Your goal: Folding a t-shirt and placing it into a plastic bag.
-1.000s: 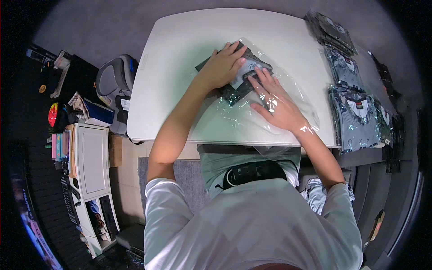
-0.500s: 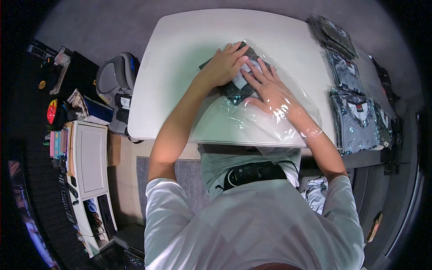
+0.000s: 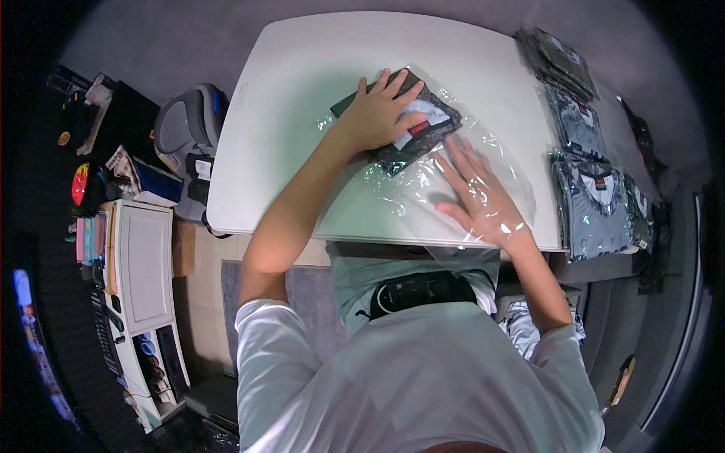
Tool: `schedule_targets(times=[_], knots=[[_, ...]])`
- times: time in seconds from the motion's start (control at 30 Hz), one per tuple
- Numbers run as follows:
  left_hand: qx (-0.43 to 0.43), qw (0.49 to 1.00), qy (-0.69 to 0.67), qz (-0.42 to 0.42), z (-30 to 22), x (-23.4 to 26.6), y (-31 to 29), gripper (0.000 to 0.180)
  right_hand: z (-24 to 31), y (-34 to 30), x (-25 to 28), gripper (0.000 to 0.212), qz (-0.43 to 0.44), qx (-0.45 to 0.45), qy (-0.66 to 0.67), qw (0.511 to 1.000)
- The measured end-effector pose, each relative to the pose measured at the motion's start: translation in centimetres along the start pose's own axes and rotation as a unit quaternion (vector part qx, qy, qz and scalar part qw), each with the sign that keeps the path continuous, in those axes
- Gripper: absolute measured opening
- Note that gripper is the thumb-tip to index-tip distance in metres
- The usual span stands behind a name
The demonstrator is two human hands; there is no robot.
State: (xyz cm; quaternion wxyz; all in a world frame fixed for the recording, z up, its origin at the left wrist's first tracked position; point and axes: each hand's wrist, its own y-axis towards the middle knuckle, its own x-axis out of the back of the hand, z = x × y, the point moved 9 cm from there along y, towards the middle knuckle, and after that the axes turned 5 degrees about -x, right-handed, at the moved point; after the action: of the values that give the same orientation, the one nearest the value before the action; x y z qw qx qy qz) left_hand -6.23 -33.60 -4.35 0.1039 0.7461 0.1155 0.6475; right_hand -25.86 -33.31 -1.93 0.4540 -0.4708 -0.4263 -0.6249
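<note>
A dark folded shirt (image 3: pixel 438 117) with a pale neck opening and a red label lies on the white table (image 3: pixel 294 98). Clear plastic bag (image 3: pixel 495 162) film surrounds it and spreads toward the near right. My left hand (image 3: pixel 377 113) rests on the shirt's upper left part, open, with its fingers spread. My right hand (image 3: pixel 476 192) is open too, stretched out nearer me and just below the shirt's right corner. Shiny film crosses the back of this hand and its wrist, so it appears to be inside the bag.
Along the table's right edge stand stacks of bagged folded garments: grey shirts (image 3: pixel 596 208), a patterned pile (image 3: pixel 575 121) and a dark pile (image 3: pixel 557 60). A grey chair (image 3: pixel 181 132) and a white cabinet (image 3: pixel 147 264) stand to the left.
My right hand has slid off the shirt toward me and slightly right, uncovering the red label and neck opening. The left hand stays on the shirt, its fingers now more spread.
</note>
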Motion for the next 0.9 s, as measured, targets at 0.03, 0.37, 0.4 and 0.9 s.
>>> schedule_targets(times=[0.03, 0.37, 0.4, 0.9], knots=[[0.002, 1.0, -0.003, 0.0, -0.1, -0.1, -0.1, 0.064, -0.2, -1.5, 0.5, 0.073, 0.01, -0.019, 0.017, 1.0], [-0.007, 0.996, 0.087, 0.011, -1.6, 0.5, 0.6, 0.075, 3.6, -6.2, 15.3, 0.029, -0.027, -0.094, 0.141, 0.985], [0.01, 0.995, 0.1, 0.02, -1.3, 0.7, -0.1, 0.073, 4.1, -4.0, 15.7, 0.027, -0.098, -0.064, 0.14, 0.983], [0.078, 0.997, 0.007, -0.013, -2.1, 0.4, -2.8, 0.057, -5.0, 8.5, -3.6, 0.097, -0.094, -0.115, 0.028, 0.988]])
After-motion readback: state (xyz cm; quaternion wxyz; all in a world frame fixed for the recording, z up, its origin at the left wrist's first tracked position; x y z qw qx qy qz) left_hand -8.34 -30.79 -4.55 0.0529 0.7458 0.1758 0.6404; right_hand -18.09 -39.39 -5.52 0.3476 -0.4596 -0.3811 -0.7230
